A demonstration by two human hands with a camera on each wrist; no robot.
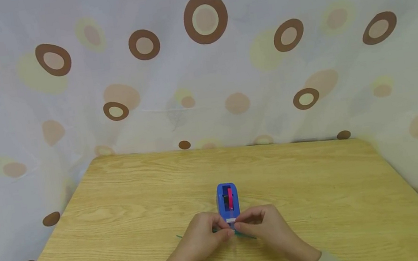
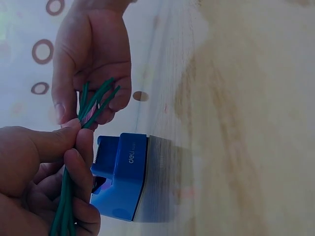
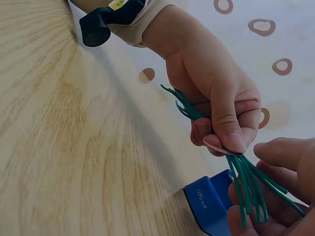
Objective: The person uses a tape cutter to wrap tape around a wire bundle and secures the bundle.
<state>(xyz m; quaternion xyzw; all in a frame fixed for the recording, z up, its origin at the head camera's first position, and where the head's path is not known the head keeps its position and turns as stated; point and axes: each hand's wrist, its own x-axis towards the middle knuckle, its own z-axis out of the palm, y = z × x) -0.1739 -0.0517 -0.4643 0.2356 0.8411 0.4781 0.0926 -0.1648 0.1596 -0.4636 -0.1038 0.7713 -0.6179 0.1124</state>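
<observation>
A bundle of thin green wires (image 3: 248, 184) runs through my left hand (image 1: 204, 237), which grips it between thumb and curled fingers. A narrow pinkish strip of tape (image 3: 217, 148) lies against the bundle at the left thumb. My right hand (image 1: 269, 227) is beside the fanned wire ends, fingers loosely bent behind them and thumb apart from the fingers in the right wrist view. Just beyond both hands stands a blue tape dispenser (image 1: 229, 213) holding a pink-red roll (image 1: 230, 199). Its side is visible in the left wrist view.
The wood-grain table (image 1: 141, 193) extends around the hands and dispenser. Behind and at the sides hangs a pale sheet (image 1: 184, 71) with brown, peach and yellow circles.
</observation>
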